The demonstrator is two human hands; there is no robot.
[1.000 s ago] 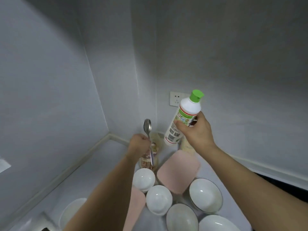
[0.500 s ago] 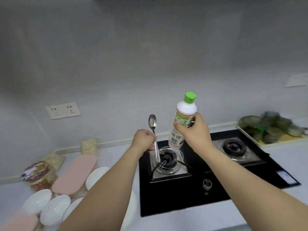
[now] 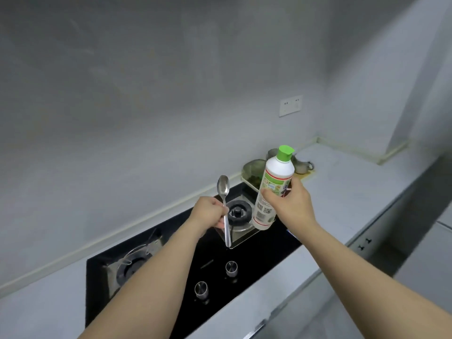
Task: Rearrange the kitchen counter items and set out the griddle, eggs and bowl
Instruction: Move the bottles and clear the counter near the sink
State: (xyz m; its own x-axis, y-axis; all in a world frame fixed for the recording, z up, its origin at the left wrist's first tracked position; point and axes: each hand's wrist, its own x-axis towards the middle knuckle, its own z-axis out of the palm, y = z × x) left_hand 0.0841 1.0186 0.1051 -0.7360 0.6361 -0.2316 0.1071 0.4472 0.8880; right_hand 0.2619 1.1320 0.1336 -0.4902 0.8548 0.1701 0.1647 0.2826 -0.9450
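Held upright over black glass two-burner hob (image 3: 264,255): slim steel spoon (image 3: 224,201) in clenched left hand (image 3: 210,214), white green-capped plastic bottle (image 3: 273,189) gripped by right hand (image 3: 292,204), both clear of burners, near yellow tray of dark glass cups (image 3: 252,171), bare grey counter (image 3: 354,192) rightward to front edge.

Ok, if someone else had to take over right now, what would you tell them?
Left hand: closed around a metal spoon, bowl end pointing up.
Right hand: gripping a white bottle with a green cap, tilted slightly.
Both are held in the air above the black gas hob, near its right burner.
A tray of dishes sits on the counter behind the bottle.
Done: spoon and bottle picked up.
Left: put both down; no griddle, eggs or bowl are set out in this view.
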